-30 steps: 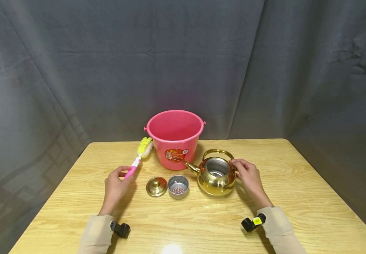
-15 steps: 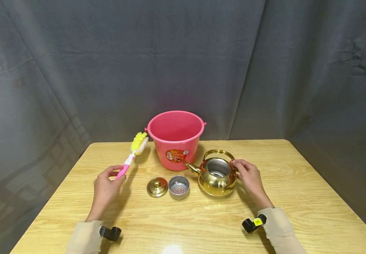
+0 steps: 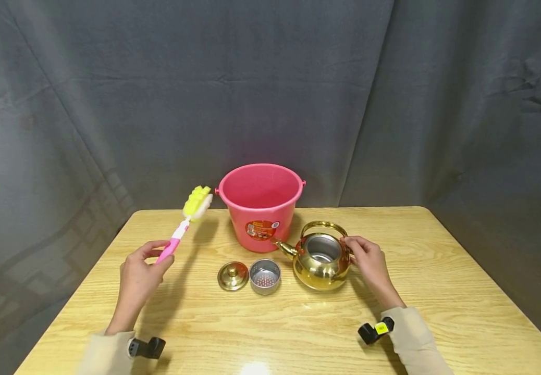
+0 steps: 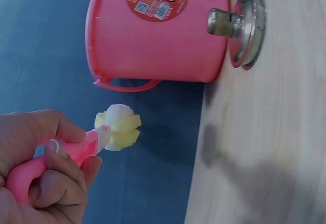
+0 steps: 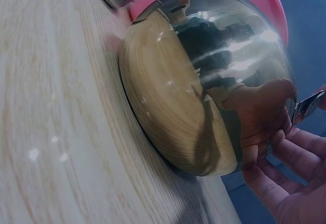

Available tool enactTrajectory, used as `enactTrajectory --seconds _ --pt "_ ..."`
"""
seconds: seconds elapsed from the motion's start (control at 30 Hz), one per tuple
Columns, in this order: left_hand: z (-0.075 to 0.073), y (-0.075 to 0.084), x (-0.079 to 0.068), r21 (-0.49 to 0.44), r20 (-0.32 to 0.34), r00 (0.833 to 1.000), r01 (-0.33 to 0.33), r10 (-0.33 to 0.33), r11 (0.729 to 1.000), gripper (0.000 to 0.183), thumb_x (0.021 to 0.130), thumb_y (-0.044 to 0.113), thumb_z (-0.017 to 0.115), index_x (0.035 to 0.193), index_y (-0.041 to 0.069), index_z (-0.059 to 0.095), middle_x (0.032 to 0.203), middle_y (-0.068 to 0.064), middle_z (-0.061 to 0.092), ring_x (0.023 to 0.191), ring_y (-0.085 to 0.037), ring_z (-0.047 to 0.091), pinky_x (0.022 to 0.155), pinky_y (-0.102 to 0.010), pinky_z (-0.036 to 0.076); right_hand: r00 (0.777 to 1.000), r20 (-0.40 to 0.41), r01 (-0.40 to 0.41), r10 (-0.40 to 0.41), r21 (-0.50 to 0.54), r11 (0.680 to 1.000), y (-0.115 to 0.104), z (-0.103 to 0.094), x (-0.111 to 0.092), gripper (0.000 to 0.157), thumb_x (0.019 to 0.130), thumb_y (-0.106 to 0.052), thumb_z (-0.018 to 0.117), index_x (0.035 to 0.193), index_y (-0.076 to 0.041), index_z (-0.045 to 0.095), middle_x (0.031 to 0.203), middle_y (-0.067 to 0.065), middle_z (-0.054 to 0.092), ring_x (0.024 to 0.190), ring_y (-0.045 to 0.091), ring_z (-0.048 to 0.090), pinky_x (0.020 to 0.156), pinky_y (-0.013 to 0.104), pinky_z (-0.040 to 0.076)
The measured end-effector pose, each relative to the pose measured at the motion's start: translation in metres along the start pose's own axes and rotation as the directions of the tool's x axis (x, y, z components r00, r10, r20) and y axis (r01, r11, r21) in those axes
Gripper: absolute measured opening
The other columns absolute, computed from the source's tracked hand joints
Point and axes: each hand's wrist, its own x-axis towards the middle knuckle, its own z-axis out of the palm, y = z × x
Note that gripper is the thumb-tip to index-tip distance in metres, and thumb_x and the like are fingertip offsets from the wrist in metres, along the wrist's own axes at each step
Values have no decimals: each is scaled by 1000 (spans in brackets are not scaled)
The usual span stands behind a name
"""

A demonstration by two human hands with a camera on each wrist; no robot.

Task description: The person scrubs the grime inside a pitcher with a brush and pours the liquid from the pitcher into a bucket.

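Note:
My left hand [image 3: 140, 273] grips a sponge brush [image 3: 181, 228] by its pink handle, the yellow and white sponge head pointing up and away, raised above the table's left side. In the left wrist view the fingers curl round the looped handle [image 4: 76, 152]. On the right, my right hand [image 3: 370, 264] holds a gold teapot [image 3: 318, 275] at the right base of its arched handle, several fingertips against the shiny body. The teapot stands lidless on the table, spout to the left. Its gold lid [image 3: 233, 276] and a perforated metal strainer [image 3: 265, 277] lie side by side between the hands.
A pink bucket [image 3: 240, 221] with an orange-red label stands at the back, just behind the strainer and the teapot's spout. Behind the wooden table [image 3: 270, 333] hangs a grey curtain [image 3: 251, 94].
The left hand has carried the sponge brush left, toward me and up, away from the bucket's side. The right hand and teapot stay in place.

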Motion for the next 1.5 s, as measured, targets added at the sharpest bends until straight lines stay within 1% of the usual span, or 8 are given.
enactTrajectory --seconds 0.3,0.6,0.7,0.9,0.97,1.13,1.33,1.5 --pt "-22 12 1 57 -16 999 -45 46 997 29 78 15 64 107 12 62 91 -16 63 43 -13 56 35 -26 42 1000 13 0 0 2 1000 -2 -1 -2 54 76 -65 47 101 -20 63 102 -4 61 94 15 57 69 28 50" --pt "-43 30 -2 104 -33 994 -101 105 989 29 79 15 63 107 10 63 91 -18 62 44 -12 56 35 -25 42 1000 5 8 -8 -1 1000 -2 -2 0 55 76 -66 47 100 -19 63 102 -3 62 93 16 59 68 28 50" --pt "-49 37 -4 123 -25 993 -112 116 986 29 80 17 63 108 11 63 92 -19 62 46 -12 57 36 -25 43 1000 12 12 -12 4 1000 -8 -2 -2 55 77 -64 47 101 -18 64 102 -2 62 93 16 59 69 28 50" --pt "-59 53 -6 159 -8 987 -156 159 975 31 79 21 64 109 13 64 91 -17 62 46 -12 57 35 -26 41 998 56 6 -7 15 1000 -39 -4 -15 47 87 -48 48 106 -8 63 107 7 61 97 18 56 72 27 49" --pt "-63 59 -7 163 -13 984 -173 178 971 31 78 21 65 108 13 64 90 -16 63 46 -11 56 35 -26 41 998 56 -6 6 14 1000 -49 -4 -19 45 87 -45 48 105 -7 63 106 8 61 96 16 56 72 26 49" --pt "-69 73 -9 163 -22 974 -217 224 962 30 76 19 67 105 15 66 89 -12 64 49 -9 58 34 -25 40 997 63 -35 34 18 999 -60 -5 -22 42 88 -41 49 105 -4 62 107 9 61 96 15 56 72 26 49" --pt "-69 91 -14 122 45 969 -248 244 961 30 74 18 69 104 18 66 88 -10 63 50 -11 57 35 -25 40 997 61 -43 42 8 999 -60 -5 -22 42 89 -41 49 105 -5 62 107 9 61 95 17 57 72 27 49" --pt "-65 106 -15 90 86 946 -319 312 943 28 73 13 70 100 19 67 85 -5 64 52 -11 58 36 -25 42 997 60 -38 38 3 999 -59 -5 -22 43 88 -42 49 105 -4 62 107 9 61 96 18 57 72 28 49"
